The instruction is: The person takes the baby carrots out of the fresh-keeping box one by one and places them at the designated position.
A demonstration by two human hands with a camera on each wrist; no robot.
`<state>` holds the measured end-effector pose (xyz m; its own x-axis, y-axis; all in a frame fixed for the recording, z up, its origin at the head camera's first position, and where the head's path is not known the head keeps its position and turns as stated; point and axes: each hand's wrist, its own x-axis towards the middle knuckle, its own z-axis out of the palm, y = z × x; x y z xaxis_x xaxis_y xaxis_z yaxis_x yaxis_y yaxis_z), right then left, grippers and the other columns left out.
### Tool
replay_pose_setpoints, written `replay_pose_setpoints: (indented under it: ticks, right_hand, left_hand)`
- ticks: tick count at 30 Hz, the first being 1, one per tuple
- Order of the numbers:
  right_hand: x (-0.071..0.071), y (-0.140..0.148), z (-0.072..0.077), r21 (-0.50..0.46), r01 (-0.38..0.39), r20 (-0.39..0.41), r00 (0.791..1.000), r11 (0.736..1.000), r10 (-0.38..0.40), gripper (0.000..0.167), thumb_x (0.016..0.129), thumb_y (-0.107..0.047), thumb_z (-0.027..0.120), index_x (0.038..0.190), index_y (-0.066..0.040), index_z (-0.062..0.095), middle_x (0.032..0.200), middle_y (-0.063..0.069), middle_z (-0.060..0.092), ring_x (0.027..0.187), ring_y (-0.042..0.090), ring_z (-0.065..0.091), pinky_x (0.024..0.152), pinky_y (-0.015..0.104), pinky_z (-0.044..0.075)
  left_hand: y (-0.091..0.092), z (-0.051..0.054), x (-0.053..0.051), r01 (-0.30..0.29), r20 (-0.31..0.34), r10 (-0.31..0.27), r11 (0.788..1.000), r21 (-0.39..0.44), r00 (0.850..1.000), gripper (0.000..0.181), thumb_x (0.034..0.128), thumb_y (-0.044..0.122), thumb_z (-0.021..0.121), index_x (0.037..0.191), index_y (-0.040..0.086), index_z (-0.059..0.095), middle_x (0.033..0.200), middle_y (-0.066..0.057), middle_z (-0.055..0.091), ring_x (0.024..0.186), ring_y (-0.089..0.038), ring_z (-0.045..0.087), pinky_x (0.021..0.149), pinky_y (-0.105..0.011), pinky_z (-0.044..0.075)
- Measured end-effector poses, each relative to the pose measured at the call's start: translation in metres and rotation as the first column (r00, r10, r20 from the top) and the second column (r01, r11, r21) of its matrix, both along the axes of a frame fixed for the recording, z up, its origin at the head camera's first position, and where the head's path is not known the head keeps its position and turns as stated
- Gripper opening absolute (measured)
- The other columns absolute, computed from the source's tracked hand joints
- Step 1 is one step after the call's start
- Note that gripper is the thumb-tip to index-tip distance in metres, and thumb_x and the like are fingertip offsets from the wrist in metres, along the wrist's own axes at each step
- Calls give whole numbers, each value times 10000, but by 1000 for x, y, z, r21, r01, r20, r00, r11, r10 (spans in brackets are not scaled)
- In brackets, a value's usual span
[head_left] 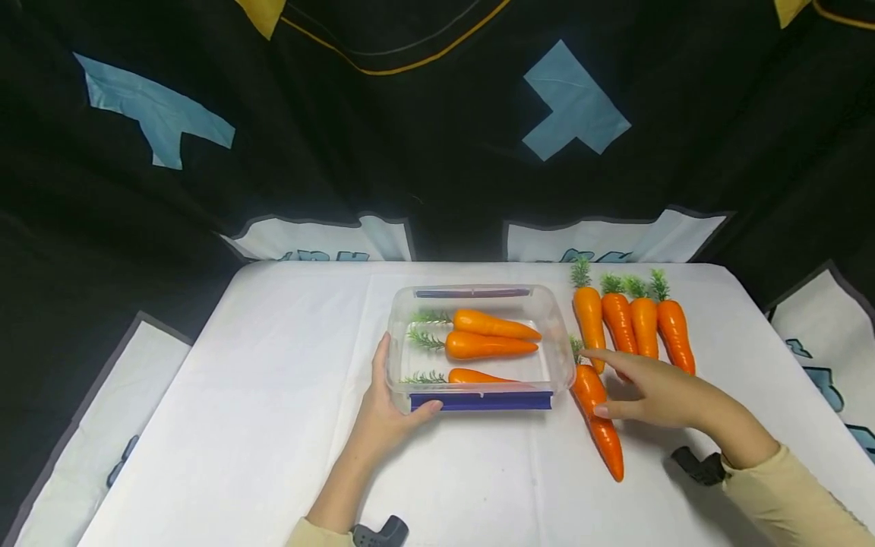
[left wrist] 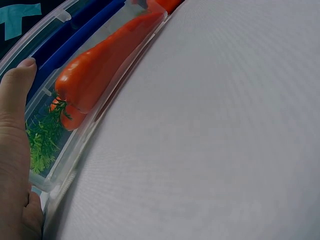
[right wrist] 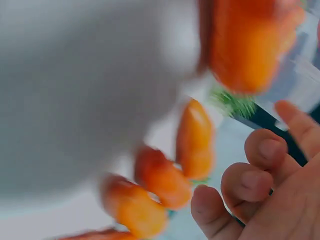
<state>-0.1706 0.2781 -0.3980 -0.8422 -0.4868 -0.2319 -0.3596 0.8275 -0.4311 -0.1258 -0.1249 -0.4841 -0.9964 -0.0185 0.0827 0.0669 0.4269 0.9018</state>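
Observation:
A clear plastic box (head_left: 481,401) with blue clips holds three orange carrots (head_left: 492,346) with green tops. My left hand (head_left: 386,425) grips its left end, thumb on the near rim; in the left wrist view the thumb (left wrist: 15,100) lies by the blue clip. My right hand (head_left: 656,391) is right of the box, fingers spread around the upper part of a carrot (head_left: 604,441) lying on the table; contact is unclear. In the right wrist view the fingers of my right hand (right wrist: 270,185) are bent beside a blurred carrot (right wrist: 245,45), not closed on it.
Several carrots (head_left: 645,323) lie in a row at the right of the white table (head_left: 273,395), behind my right hand, tops pointing away. A black curtain (head_left: 437,152) with blue and white patches hangs behind the table's far edge.

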Motion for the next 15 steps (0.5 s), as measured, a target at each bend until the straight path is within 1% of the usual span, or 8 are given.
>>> replay_pose_setpoints:
  ticks: [2, 4, 5, 6, 8, 10, 13, 15]
  right_hand:
    - [-2, -3, 9, 16, -7, -63, 998, 1000, 8, 770, 831, -616, 686, 1453, -210, 481, 1145, 50, 653, 956, 227, 634, 807, 390, 554]
    - [-5, -9, 20, 25, -16, -132, 991, 1000, 19, 657, 865, -553, 691, 1393, -192, 540, 938, -30, 608, 820, 142, 556, 673, 271, 472]
    - [-7, -13, 25, 25, -19, -157, 987, 1000, 23, 606, 876, -520, 698, 1366, -189, 561, 859, -53, 557, 769, 126, 507, 628, 242, 416]
    - [-9, -17, 30, 18, -26, -178, 984, 1000, 29, 563, 884, -488, 704, 1345, -189, 577, 815, -60, 525, 736, 119, 492, 600, 231, 402]
    - [-13, -28, 39, 12, -42, -211, 977, 999, 43, 509, 900, -456, 699, 1322, -193, 590, 807, -75, 514, 728, 110, 481, 586, 221, 406]
    - [-17, -40, 45, 0, -59, -226, 972, 998, 57, 511, 909, -464, 685, 1336, -204, 582, 831, -66, 534, 746, 121, 498, 605, 221, 432]
    - [-26, -58, 48, -18, -112, -230, 968, 994, 105, 542, 920, -498, 653, 1381, -231, 550, 882, -54, 568, 777, 134, 522, 643, 248, 478]
    - [-32, -70, 47, -27, -158, -218, 965, 987, 148, 567, 919, -517, 641, 1415, -269, 525, 976, -58, 617, 852, 142, 563, 719, 273, 519]
  left_hand:
    - [0, -1, 0, 4, -1, -4, 1000, -3, 1000, 1244, 707, 436, 876, 1556, 471, -33, 1618, -114, 308, 1453, -355, 361, 1163, -606, 292]
    - [0, -1, -1, 5, -4, -5, 1000, -2, 1000, 1244, 707, 437, 876, 1556, 471, -32, 1616, -110, 312, 1452, -351, 365, 1165, -604, 291]
    - [0, -1, 0, 4, -4, -4, 1000, 0, 1000, 1244, 705, 438, 877, 1555, 472, -30, 1616, -108, 313, 1452, -349, 365, 1165, -603, 291]
    - [-1, -1, 0, 3, -4, -3, 1000, 0, 1000, 1244, 704, 440, 877, 1555, 473, -30, 1615, -107, 315, 1451, -348, 367, 1165, -603, 292]
    - [-1, -1, 0, 2, -2, -2, 1000, 0, 1000, 1242, 703, 445, 876, 1554, 477, -29, 1617, -103, 312, 1452, -347, 365, 1165, -605, 289]
    - [-1, -1, 0, 1, 2, -1, 1000, 0, 1000, 1241, 703, 445, 875, 1553, 477, -29, 1620, -104, 306, 1454, -349, 361, 1165, -609, 288]
    - [-1, -1, -1, 0, 11, 0, 1000, 0, 1000, 1243, 704, 446, 875, 1552, 480, -33, 1624, -109, 295, 1458, -356, 351, 1165, -615, 281]
    - [0, -1, -1, 1, 16, -1, 1000, 1, 1000, 1246, 703, 446, 877, 1550, 484, -36, 1626, -111, 290, 1460, -358, 348, 1166, -614, 279]
